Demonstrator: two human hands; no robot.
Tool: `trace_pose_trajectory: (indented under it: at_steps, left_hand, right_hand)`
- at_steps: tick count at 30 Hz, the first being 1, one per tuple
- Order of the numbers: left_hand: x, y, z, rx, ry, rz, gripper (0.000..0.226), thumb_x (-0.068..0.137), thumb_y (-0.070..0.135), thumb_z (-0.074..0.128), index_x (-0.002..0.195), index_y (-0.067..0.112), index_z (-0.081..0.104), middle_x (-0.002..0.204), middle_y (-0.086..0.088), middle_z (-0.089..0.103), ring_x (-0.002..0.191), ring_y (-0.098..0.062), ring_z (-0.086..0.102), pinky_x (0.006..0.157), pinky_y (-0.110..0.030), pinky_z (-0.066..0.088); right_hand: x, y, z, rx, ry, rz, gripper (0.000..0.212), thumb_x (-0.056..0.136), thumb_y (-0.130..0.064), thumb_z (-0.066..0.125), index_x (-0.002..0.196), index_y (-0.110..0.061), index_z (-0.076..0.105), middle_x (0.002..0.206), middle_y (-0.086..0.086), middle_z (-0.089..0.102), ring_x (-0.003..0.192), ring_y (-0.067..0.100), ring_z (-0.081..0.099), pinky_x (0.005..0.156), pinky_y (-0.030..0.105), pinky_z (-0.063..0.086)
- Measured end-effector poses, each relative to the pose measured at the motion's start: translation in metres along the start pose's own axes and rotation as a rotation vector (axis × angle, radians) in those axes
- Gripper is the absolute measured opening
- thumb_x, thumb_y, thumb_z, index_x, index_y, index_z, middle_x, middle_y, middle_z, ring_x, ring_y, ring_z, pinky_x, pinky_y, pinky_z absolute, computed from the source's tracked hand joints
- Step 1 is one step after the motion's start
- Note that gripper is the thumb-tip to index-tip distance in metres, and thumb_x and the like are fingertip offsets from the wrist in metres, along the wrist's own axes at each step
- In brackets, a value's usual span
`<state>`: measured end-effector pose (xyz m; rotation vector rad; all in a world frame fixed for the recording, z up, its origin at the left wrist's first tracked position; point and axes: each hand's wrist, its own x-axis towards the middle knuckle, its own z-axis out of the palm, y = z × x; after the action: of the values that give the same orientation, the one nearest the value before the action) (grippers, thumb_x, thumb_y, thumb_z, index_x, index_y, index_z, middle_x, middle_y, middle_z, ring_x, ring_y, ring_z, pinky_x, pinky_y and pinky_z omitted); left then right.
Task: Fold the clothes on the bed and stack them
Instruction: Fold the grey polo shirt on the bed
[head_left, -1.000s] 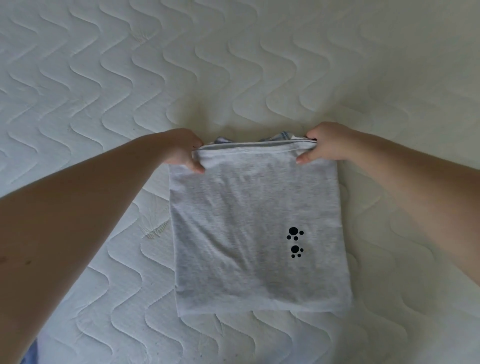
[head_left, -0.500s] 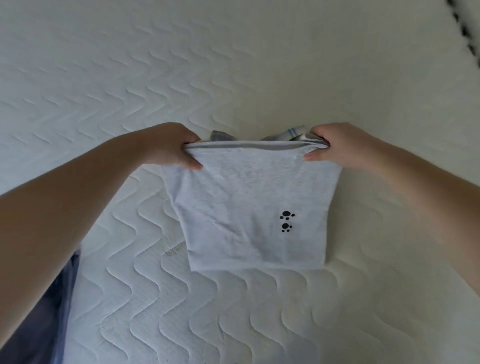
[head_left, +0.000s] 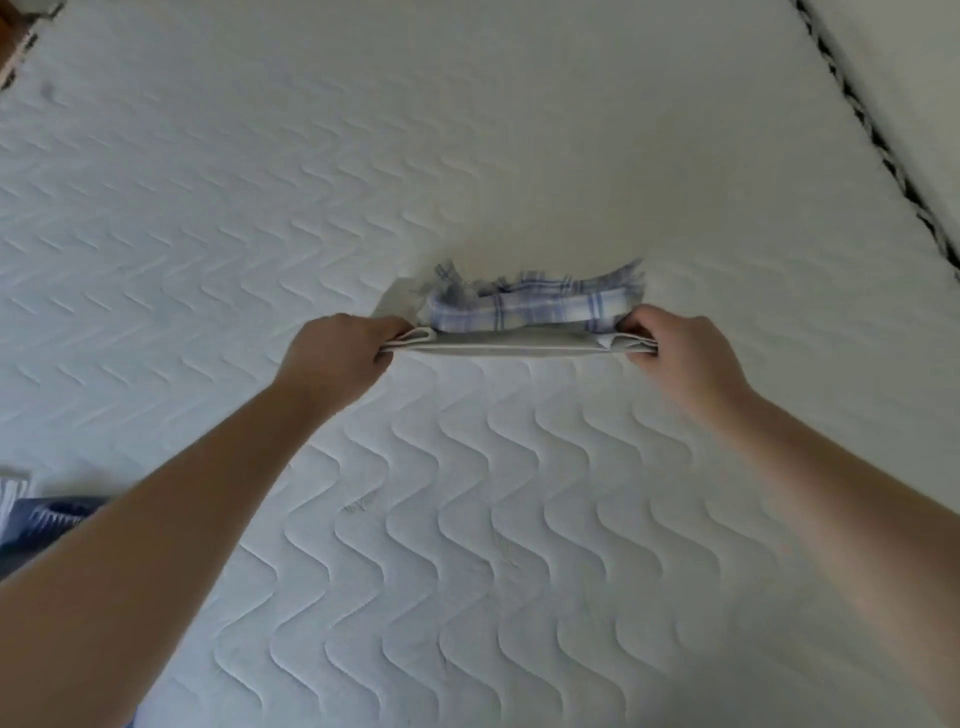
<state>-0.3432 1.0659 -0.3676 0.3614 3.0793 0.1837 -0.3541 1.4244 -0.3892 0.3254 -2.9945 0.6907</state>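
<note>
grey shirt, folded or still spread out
Folded: the grey shirt shows only as a thin layered band, edge-on, gripped by the left hand and right hand, under plaid cloth.

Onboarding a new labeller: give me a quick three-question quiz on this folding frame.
1. True or false: both hands grip the folded grey garment.
2. What lies on top of it? A) blue plaid cloth B) red towel C) socks
3. Which surface is under the hands?

Key:
1. True: the left hand and the right hand each hold one end.
2. A, the blue plaid cloth.
3. The white quilted mattress.
</note>
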Motion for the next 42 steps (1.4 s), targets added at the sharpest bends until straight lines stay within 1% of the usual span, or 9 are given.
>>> trace_pose_trajectory:
  at_steps: [8, 13, 17, 20, 24, 27, 30, 33, 42]
  left_hand:
    - [-0.132, 0.038, 0.178, -0.127, -0.129, 0.059, 0.03, 0.071, -0.004, 0.071, 0.096, 0.013, 0.071, 0.085, -0.008, 0.071, 0.067, -0.034, 0.068, 0.055, -0.036, 0.053]
    - [-0.192, 0.059, 0.232, -0.019, -0.206, 0.042, 0.066, 0.075, 0.013, 0.073, 0.137, 0.002, 0.053, 0.145, -0.014, 0.049, 0.133, -0.031, 0.048, 0.105, -0.047, 0.044]
    - [-0.193, 0.074, 0.229, -0.121, -0.249, -0.102, 0.07, 0.092, 0.051, 0.033, 0.147, 0.008, 0.04, 0.154, -0.008, 0.037, 0.145, -0.026, 0.03, 0.12, -0.047, 0.019]
    - [-0.166, 0.082, 0.219, -0.454, -0.197, -0.353, 0.065, 0.097, 0.056, 0.034, 0.144, 0.012, 0.044, 0.146, -0.007, 0.047, 0.138, -0.026, 0.04, 0.116, -0.044, 0.026]
    - [-0.122, 0.078, 0.212, -0.912, -0.211, -0.662, 0.069, 0.092, 0.046, 0.06, 0.149, 0.018, 0.033, 0.142, -0.002, 0.052, 0.128, -0.019, 0.05, 0.108, -0.039, 0.04]
    - [-0.095, 0.075, 0.211, -1.108, -0.17, -0.813, 0.069, 0.087, 0.033, 0.072, 0.146, 0.019, 0.037, 0.124, 0.002, 0.064, 0.113, -0.018, 0.061, 0.094, -0.035, 0.05]
    - [-0.08, 0.077, 0.212, -1.093, -0.228, -0.754, 0.051, 0.086, 0.025, 0.074, 0.133, 0.02, 0.053, 0.097, 0.007, 0.066, 0.081, -0.009, 0.062, 0.062, -0.019, 0.047]
    - [-0.073, 0.083, 0.215, -0.892, -0.303, -0.517, 0.03, 0.091, 0.024, 0.067, 0.12, 0.019, 0.067, 0.094, 0.005, 0.067, 0.073, -0.006, 0.056, 0.067, -0.016, 0.042]
    - [-0.086, 0.099, 0.211, -0.783, -0.303, -0.214, 0.016, 0.096, 0.025, 0.058, 0.083, 0.035, 0.057, 0.077, 0.014, 0.064, 0.072, 0.002, 0.057, 0.062, -0.007, 0.036]
  right_hand:
    - [-0.152, 0.048, 0.139, -0.083, -0.235, 0.131, 0.03, 0.065, 0.002, 0.077, 0.093, -0.009, 0.071, 0.082, 0.017, 0.068, 0.071, 0.04, 0.063, 0.06, 0.037, 0.048]
    - [-0.211, 0.054, 0.177, -0.167, -0.272, 0.038, 0.038, 0.066, -0.001, 0.067, 0.105, -0.001, 0.063, 0.102, 0.019, 0.066, 0.102, 0.04, 0.062, 0.097, 0.048, 0.047]
    - [-0.217, 0.041, 0.172, 0.086, -0.338, 0.252, 0.048, 0.079, -0.024, 0.061, 0.124, -0.009, 0.055, 0.116, 0.007, 0.06, 0.117, 0.025, 0.053, 0.111, 0.041, 0.026]
    - [-0.199, 0.029, 0.159, 0.546, -0.269, 0.566, 0.053, 0.084, -0.051, 0.051, 0.127, -0.02, 0.053, 0.111, -0.01, 0.062, 0.108, 0.009, 0.056, 0.098, 0.026, 0.041]
    - [-0.161, 0.025, 0.157, 0.816, -0.073, 0.725, 0.054, 0.091, -0.037, 0.065, 0.136, -0.013, 0.047, 0.129, 0.001, 0.061, 0.115, 0.013, 0.059, 0.098, 0.03, 0.046]
    - [-0.136, 0.017, 0.162, 0.973, 0.006, 0.816, 0.037, 0.088, -0.013, 0.069, 0.12, -0.007, 0.052, 0.096, 0.007, 0.064, 0.059, 0.007, 0.058, 0.058, 0.024, 0.048]
    - [-0.126, 0.012, 0.166, 0.946, 0.013, 0.84, 0.013, 0.086, -0.007, 0.066, 0.091, -0.018, 0.063, 0.061, -0.011, 0.053, 0.039, 0.002, 0.04, 0.039, 0.014, 0.033]
    - [-0.131, 0.009, 0.168, 0.919, -0.018, 0.821, 0.038, 0.089, -0.016, 0.065, 0.055, -0.031, 0.058, 0.04, -0.013, 0.038, 0.033, 0.005, 0.032, 0.035, 0.015, 0.025]
    - [-0.146, 0.018, 0.163, 1.08, -0.003, 0.863, 0.016, 0.09, -0.018, 0.066, 0.075, -0.02, 0.072, 0.067, -0.011, 0.069, 0.058, 0.004, 0.062, 0.051, 0.018, 0.048]
